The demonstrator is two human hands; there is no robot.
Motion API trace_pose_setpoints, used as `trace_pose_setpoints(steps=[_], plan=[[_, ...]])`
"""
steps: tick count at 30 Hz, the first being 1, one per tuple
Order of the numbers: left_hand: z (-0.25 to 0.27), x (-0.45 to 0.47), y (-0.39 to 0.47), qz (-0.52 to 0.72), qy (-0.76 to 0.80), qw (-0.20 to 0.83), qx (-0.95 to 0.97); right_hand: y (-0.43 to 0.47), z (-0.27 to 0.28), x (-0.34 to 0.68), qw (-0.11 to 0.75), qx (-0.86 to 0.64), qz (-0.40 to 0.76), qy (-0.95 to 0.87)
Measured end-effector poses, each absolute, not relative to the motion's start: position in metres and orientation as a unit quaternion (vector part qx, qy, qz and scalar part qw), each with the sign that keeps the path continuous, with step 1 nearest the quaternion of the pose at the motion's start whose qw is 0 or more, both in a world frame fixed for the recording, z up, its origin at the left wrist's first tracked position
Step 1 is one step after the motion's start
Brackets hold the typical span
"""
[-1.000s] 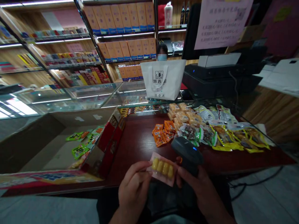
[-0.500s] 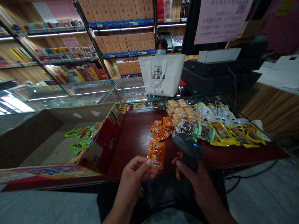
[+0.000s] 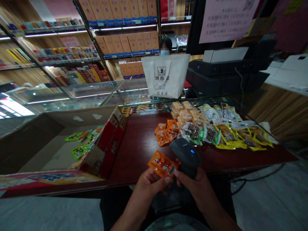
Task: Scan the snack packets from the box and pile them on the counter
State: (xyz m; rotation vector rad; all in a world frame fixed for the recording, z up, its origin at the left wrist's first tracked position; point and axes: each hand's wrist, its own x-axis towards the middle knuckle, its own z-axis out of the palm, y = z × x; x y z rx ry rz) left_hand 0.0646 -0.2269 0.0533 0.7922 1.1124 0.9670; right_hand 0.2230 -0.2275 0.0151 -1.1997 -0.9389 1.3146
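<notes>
Between the thumb and fingers of my left hand is an orange snack packet, tilted, its barcode label at the lower right corner. My right hand grips a black barcode scanner with a blue light on top. The right thumb and fingertips are at the packet's right edge. Just beyond lie several more orange packets in a loose pile. To their right are clear packs of dark food, pale wrapped cakes and yellow-edged food pouches.
An open cardboard box with green packets inside stands at left. A white tote bag rests on the glass counter, with a masked person behind it. A black register machine is at right.
The orange packet has turned from upright to slanted, its barcode now to the right. My right hand and the scanner have shifted left, and the right fingers have come up to the packet's edge.
</notes>
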Motion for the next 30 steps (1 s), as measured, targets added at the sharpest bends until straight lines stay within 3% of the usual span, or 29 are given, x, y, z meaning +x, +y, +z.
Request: trace_pose_setpoints(steps=[10,19,25,30], plan=[[0.068,0.044,-0.209,0.435,0.526,0.586,0.437,-0.221,0.029,0.240,0.513,-0.501,0.542,-0.439],[0.067,0.034,-0.213,0.292,0.489,0.667,0.480,-0.211,0.049,0.249,0.528,-0.515,0.498,-0.456],[0.054,0.048,-0.211,0.463,0.521,0.647,0.310,-0.213,0.055,0.250,0.514,-0.564,0.457,-0.456],[0.042,0.062,-0.206,0.543,0.497,0.640,0.221,-0.231,0.051,0.243,0.520,-0.501,0.516,-0.460]])
